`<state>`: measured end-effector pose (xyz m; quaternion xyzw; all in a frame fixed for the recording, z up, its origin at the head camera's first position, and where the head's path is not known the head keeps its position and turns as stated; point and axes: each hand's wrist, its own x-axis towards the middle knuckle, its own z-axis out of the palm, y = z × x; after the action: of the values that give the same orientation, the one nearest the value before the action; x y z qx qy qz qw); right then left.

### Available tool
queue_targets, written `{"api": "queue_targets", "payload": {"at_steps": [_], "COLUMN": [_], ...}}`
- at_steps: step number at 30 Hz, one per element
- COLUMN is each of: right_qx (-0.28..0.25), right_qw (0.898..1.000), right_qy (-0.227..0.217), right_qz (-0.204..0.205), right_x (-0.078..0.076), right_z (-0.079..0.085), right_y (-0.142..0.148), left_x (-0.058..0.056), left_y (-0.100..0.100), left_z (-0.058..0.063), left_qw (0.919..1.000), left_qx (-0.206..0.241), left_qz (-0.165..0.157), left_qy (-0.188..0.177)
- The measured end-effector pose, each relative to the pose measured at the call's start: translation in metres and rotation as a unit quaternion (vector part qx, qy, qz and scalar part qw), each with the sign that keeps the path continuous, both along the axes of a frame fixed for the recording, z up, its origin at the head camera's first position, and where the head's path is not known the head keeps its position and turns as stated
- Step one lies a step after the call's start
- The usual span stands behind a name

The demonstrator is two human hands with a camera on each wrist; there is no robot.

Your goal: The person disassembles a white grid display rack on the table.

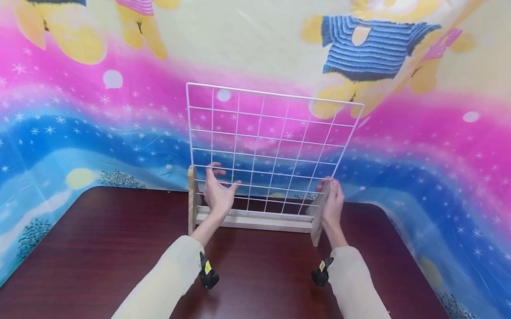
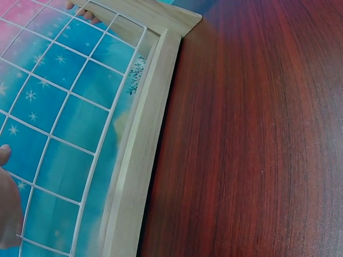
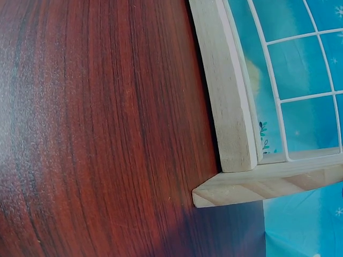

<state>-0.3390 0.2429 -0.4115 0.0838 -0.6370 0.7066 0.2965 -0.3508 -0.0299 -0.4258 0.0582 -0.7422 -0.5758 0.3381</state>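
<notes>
A white wire grid panel (image 1: 274, 93) stands upright in a pale wooden stand (image 1: 254, 224) on the dark red-brown table. My right hand (image 1: 332, 204) grips the stand's right side piece, thumb in front and fingers wrapped behind. Those right fingertips (image 2: 86, 14) also show past the wood in the left wrist view. Near the left side piece (image 1: 191, 199), my left hand (image 1: 219, 194) is at the lower left of the grid, fingers spread and thumb apart. Whether it touches the wires I cannot tell. In the right wrist view, the right side piece (image 3: 268, 184) meets the crossbar (image 3: 228, 91).
The table (image 1: 253, 286) extends in front of the stand and to both sides. Behind it hangs a printed cloth (image 1: 256, 43) with bears and snowflakes, which also runs along both sides. A small black device (image 1: 208, 273) is strapped at my left wrist, another (image 1: 320, 272) at my right.
</notes>
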Motion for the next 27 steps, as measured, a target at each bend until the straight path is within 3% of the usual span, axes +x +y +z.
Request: {"api": "queue_targets", "payload": {"at_steps": [27], "right_qx": [0.01], "right_qw": [1.0], "right_qy": [-0.02], "right_qz": [-0.01], "right_x": [0.0], "right_z": [0.001], "right_y": [-0.001], "left_x": [0.0], "left_y": [-0.001], "left_z": [0.01], "left_qw": [0.9998], "left_qx": [0.006], "left_qz": [0.004], "left_qy": [-0.021]}}
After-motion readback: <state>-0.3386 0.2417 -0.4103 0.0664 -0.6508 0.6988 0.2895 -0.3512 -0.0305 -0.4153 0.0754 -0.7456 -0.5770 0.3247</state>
